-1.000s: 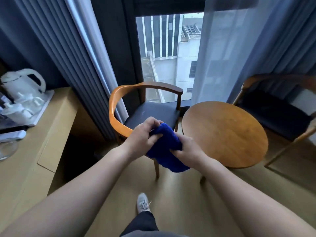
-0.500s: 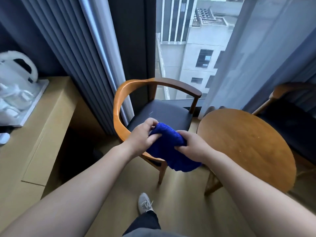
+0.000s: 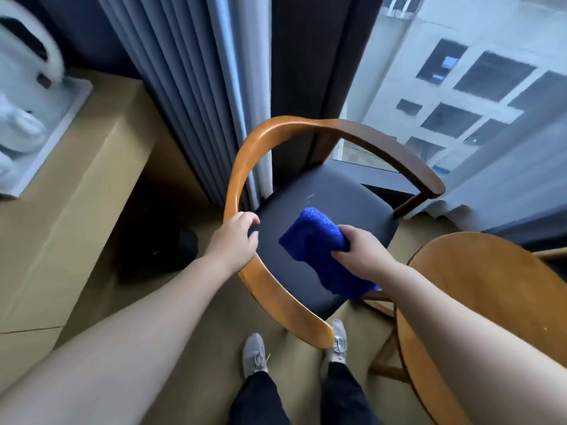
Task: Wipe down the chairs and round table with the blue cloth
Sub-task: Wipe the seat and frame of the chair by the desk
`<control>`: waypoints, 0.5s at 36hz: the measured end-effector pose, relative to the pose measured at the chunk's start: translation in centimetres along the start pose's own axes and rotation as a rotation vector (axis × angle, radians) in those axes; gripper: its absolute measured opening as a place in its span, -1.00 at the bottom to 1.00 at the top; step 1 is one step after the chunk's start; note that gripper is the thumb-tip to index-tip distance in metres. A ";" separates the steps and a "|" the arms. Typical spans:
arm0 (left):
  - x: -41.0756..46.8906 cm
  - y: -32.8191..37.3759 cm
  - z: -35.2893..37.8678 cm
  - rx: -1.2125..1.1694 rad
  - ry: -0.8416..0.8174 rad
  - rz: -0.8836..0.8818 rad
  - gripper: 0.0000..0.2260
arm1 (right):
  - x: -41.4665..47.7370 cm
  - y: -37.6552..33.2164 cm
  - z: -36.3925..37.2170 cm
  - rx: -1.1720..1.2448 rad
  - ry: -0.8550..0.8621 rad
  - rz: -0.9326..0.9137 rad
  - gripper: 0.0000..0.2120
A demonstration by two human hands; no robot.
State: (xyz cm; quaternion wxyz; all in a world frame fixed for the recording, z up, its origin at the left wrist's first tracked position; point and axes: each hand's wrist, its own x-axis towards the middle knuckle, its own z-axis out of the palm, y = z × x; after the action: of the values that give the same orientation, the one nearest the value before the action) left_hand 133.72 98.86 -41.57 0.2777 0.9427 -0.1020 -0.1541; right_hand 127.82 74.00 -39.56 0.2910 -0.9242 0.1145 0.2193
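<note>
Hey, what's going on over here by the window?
A person is wiping down a chair. Their left hand grips its curved wooden rail, apparently to steady it. Their right hand holds a bunched blue cloth down at the dark seat. Whether the cloth touches the seat is hard to tell. The round table stands just to the right, with neither hand on it.
</note>
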 end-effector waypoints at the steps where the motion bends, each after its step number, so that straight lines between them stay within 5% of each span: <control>1: 0.8 -0.9 0.7 0.029 0.012 -0.036 -0.79 | 1.9 0.2 0.2 -0.010 -0.024 -0.009 -0.75; 12: 7.6 -8.1 10.6 0.135 0.167 -0.421 -0.54 | 21.4 2.3 6.3 -0.118 -0.160 -0.092 -0.85; 18: 8.0 -8.8 12.4 0.131 0.244 -0.425 -0.53 | 28.0 1.3 9.1 -0.297 -0.108 -0.097 -0.84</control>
State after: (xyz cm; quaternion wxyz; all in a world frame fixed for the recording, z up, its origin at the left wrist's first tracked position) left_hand 137.81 97.84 -58.20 0.1877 0.9706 0.1233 -0.0871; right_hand 148.88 75.90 -60.09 0.1674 -0.9483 0.0205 0.2687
